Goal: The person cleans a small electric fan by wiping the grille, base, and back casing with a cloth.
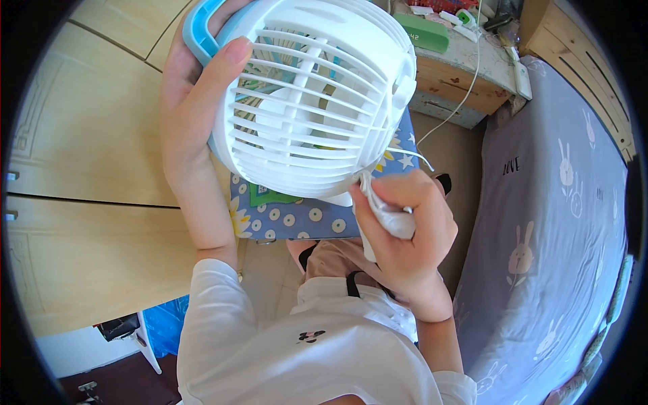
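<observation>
A small white electric fan [297,101] with a slatted grille and a blue handle [197,37] is held up before me in the head view. My left hand [202,94] grips it at its left side, thumb on the grille's edge and the other fingers partly hidden behind the handle. At the fan's lower right rim is my right hand [418,229], its fingers closed on a crumpled white cloth [393,221]. One tip of the cloth meets the grille's edge. A white cord end [415,155] sticks out beside the rim.
Below the fan is a blue patterned surface [314,219] with a green packet [266,196] on it. Pale cabinets [88,128] stand at left. A bed with a grey rabbit-print cover [540,223] lies at right. A cluttered desk [466,57] stands at the back right.
</observation>
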### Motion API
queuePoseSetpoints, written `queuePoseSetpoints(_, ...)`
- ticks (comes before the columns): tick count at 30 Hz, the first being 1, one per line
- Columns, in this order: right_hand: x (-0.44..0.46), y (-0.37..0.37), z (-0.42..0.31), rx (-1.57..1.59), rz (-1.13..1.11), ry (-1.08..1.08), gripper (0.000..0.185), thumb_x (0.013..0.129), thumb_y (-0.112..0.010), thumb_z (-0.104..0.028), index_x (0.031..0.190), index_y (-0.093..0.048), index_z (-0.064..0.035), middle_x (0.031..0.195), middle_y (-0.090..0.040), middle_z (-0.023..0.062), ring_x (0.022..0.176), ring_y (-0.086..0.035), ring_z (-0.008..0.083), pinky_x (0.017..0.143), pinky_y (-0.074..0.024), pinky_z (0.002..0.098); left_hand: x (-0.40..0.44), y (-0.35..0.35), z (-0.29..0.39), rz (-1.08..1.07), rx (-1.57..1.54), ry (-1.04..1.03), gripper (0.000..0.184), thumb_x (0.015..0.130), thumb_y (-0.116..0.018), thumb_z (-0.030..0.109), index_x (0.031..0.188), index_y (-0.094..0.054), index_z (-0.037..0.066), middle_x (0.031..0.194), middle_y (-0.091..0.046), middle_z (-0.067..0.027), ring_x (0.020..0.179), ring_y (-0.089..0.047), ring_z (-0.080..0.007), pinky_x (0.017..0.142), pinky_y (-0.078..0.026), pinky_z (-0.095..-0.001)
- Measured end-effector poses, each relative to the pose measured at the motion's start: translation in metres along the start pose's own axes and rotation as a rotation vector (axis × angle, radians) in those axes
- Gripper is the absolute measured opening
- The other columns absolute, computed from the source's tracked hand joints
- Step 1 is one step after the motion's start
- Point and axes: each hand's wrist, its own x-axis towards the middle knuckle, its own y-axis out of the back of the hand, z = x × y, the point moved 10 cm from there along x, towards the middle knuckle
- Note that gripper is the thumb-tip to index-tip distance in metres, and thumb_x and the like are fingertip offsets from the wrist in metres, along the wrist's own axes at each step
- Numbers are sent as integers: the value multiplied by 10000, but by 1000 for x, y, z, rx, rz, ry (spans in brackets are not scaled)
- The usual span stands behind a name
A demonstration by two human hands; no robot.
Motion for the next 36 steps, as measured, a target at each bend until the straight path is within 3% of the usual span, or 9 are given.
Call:
queuePoseSetpoints(3,-2,-3,13,10,34,-163,235,692,-713,63,833,-538,-7,716,-596,72,635,-563,159,617,-449,244,-1,-1,2,12,7,-32,631,736,-636,135,1248,-396,-146,1228,-527,-238,1033,-583,-228,906,-457,-284)
queuePoseSetpoints(10,5,0,5,55,26,-93,245,658,-725,73,823,-563,-8,741,-597,64,675,-559,145,629,-448,245,-1,-1,4,28,17,-53,622,739,-638,143,1238,-403,-145,1215,-533,-237,1025,-586,-228,896,-461,-281)
queuePoseSetpoints(12,-3,-11,26,134,-155,-333,225,657,-731,82,803,-584,-4,762,-603,75,682,-560,155,625,-447,247,-2,1,4,23,22,-47,620,743,-635,142,1240,-401,-145,1216,-533,-233,1026,-585,-227,895,-462,-281)
queuePoseSetpoints(18,12,2,4,101,118,-19,230,655,-753,67,798,-588,-5,754,-615,85,670,-577,166,603,-442,245,-1,1,1,-9,42,-45,604,761,-621,139,1249,-397,-137,1218,-534,-222,1032,-581,-228,896,-462,-286)
queuePoseSetpoints(26,-15,-17,3,-22,-34,111,297,643,-740,90,869,-575,-9,865,-593,107,694,-592,238,586,-464,310,0,3,1,-44,97,-53,596,785,-611,156,1268,-394,-119,1254,-509,-217,1086,-551,-231,940,-435,-295)
queuePoseSetpoints(28,-25,-24,7,-71,-92,39,526,474,-733,26,979,-584,12,881,-550,122,749,-539,290,613,-456,362,3,6,0,-74,132,-50,581,802,-595,157,1273,-393,-116,1271,-497,-217,1109,-538,-234,952,-429,-305)
queuePoseSetpoints(30,-21,-16,6,-70,-84,54,550,476,-710,2,1011,-584,22,867,-561,133,726,-550,305,602,-459,375,5,9,-1,-105,169,-40,566,818,-580,157,1279,-392,-113,1287,-485,-217,1132,-524,-237,964,-422,-314)
queuePoseSetpoints(32,-9,-20,10,53,-283,-107,265,671,-645,74,927,-593,28,794,-598,134,644,-564,274,588,-464,316,7,11,-3,-134,213,-22,551,834,-564,157,1284,-391,-109,1304,-473,-217,1155,-511,-240,976,-415,-324)
queuePoseSetpoints(36,9,-13,17,67,-431,-182,215,676,-627,57,888,-602,35,767,-579,136,626,-558,252,571,-442,295,8,6,-2,-185,249,-38,532,851,-542,150,1292,-388,-105,1321,-461,-217,1180,-496,-244,990,-405,-335)
